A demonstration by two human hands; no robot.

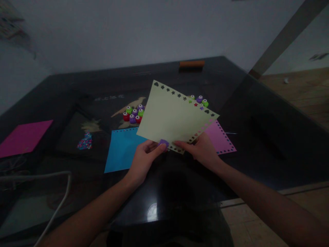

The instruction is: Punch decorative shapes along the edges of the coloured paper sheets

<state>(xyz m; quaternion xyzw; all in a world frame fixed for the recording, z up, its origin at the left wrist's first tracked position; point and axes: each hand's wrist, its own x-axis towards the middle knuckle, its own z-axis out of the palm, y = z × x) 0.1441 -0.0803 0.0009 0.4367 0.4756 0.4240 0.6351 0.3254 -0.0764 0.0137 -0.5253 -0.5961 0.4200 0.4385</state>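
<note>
A pale yellow sheet (169, 113) with small shapes punched along its top, right and part of its lower edge is held up, tilted, above the dark table. My left hand (144, 157) grips a purple punch (163, 143) at the sheet's lower edge, thumb pressed on it. With thumb and fingers, my right hand (202, 149) pinches the sheet near its lower right corner. Behind the sheet lie a blue sheet (122, 151), punched along its top edge, and a pink sheet (218, 137) with punched edges.
Several red, green and purple punches (133, 113) stand left of the sheet, more (200, 99) behind it. A magenta sheet (25, 137) and a pile of confetti (86, 141) lie left. A white cable (68, 185) crosses the near left; an orange-brown roll (191, 64) lies far back.
</note>
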